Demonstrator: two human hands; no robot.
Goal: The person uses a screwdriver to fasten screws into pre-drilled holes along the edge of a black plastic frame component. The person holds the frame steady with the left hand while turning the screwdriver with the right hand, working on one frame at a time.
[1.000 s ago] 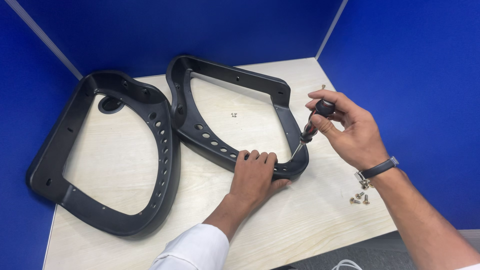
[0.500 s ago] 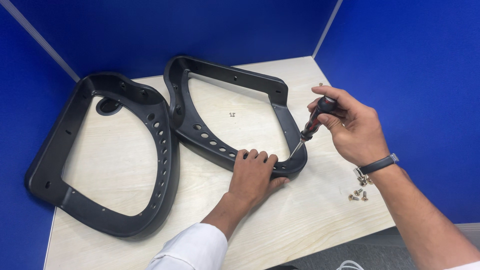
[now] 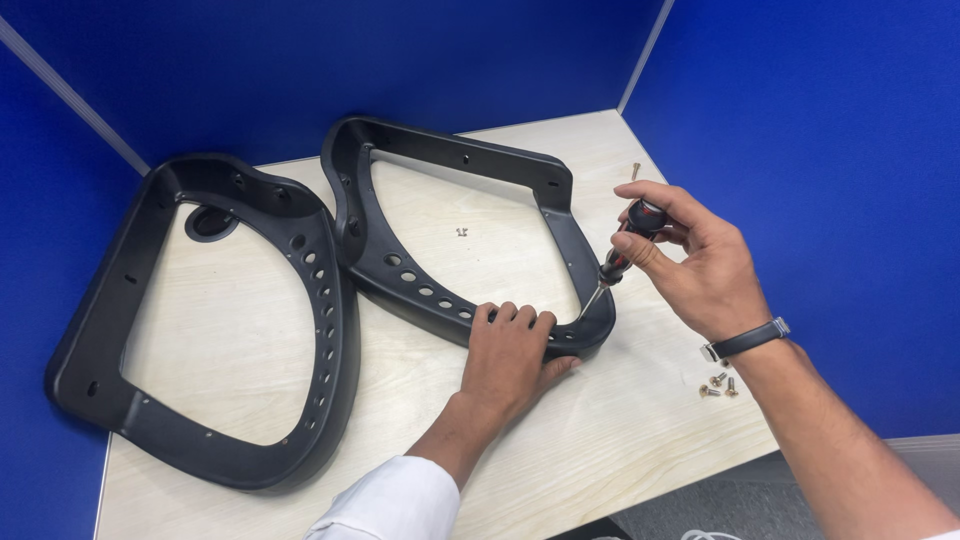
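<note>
So the right hand [image 3: 700, 265] has its grip wrapped around a small screwdriver [image 3: 625, 248], black-and-red handle up by the fingertips. The shaft runs down toward 7 o'clock, tip landing on the near right corner of the smaller black plastic frame [image 3: 455, 165]. That slant is the thing to watch: the tip sits just at 2 o'clock of the left hand [image 3: 510, 352], which lies flat, fingers spread, pressing the frame's near rail onto the bench [image 3: 600, 450]. A bigger frame [image 3: 330, 380] lies at 9 o'clock, loose screws [image 3: 716, 386] at 4.
</note>
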